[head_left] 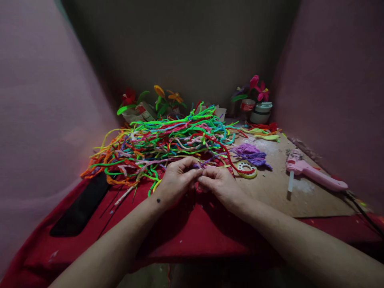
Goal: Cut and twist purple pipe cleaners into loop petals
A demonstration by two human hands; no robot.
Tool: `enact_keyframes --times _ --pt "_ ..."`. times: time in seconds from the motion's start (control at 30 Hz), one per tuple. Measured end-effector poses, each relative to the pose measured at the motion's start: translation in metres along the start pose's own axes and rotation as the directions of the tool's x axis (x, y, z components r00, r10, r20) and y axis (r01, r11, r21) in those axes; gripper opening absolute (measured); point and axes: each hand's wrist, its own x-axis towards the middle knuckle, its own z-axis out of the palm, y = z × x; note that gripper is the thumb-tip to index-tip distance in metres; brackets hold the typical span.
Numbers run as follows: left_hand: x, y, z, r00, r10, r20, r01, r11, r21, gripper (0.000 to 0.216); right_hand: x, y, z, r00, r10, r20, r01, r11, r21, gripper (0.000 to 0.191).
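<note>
My left hand point(178, 179) and my right hand point(222, 185) meet above the red cloth, fingertips pinched together. Between them is a purple pipe cleaner point(211, 160), a thin fuzzy strand that shows just above the fingers; the part inside the pinch is mostly hidden. Directly behind my hands lies a big tangled heap of pipe cleaners point(177, 132) in green, red, pink, orange and blue. To the right of my right hand sit a tape roll point(246, 169), with a red strand lying over it, and a bundle of purple pipe cleaners point(252, 154).
A pink glue gun point(318, 175) rests on the brown board point(270, 196) at right, its cord running off the edge. A black phone-like slab point(82, 206) lies at left on the red cloth point(192, 240). Pipe-cleaner flowers point(263, 92) and a lidded jar point(261, 113) stand at the back.
</note>
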Motion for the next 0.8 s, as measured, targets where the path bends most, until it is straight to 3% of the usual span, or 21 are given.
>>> enact_keyframes --times 0.1,0.2,0.3,0.4,0.47,0.57,0.73,0.8 --pt "0.0006 0.0012 -0.0022 0.999 -0.002 0.037 0.002 1.000 -0.005 0.009 -0.0005 -0.0005 -0.0016 1.000 -0.005 0.005 0.005 0.998 -0.062 0.013" --pt "-0.0010 0.0004 -0.0023 0.998 0.012 0.066 -0.016 0.998 0.056 0.012 0.0002 0.0004 -0.0023 0.999 0.001 0.044 0.000 1.000 -0.011 0.015" --pt "-0.0028 -0.0040 -0.0011 0.977 0.211 -0.013 -0.199 0.941 0.274 0.011 0.0016 0.0042 -0.0017 0.997 0.038 0.073 -0.042 0.998 0.052 0.014" --pt "-0.0027 -0.0074 -0.0016 0.916 0.400 0.040 -0.361 0.773 0.522 0.014 0.0017 0.0079 -0.0009 0.997 0.058 0.050 -0.060 0.997 0.048 0.013" --pt "-0.0018 -0.0074 -0.0032 0.924 0.377 0.062 -0.346 0.757 0.554 0.019 0.0008 0.0082 -0.0003 0.998 0.050 0.029 -0.051 0.998 0.029 0.015" --pt "-0.0016 -0.0051 -0.0043 0.968 0.250 0.031 -0.236 0.854 0.464 0.024 -0.0011 0.0061 0.0012 0.999 0.035 0.021 -0.035 0.999 0.006 0.019" --pt "-0.0027 -0.0010 -0.0002 0.964 0.260 -0.050 -0.196 0.830 0.521 0.022 -0.0021 0.0040 0.0028 0.999 0.044 0.017 -0.043 0.999 -0.022 0.020" --pt "-0.0003 0.0009 -0.0015 0.981 0.184 -0.063 -0.137 0.885 0.445 0.024 -0.0016 0.0034 0.0013 0.999 0.041 0.019 -0.041 0.999 0.007 0.021"
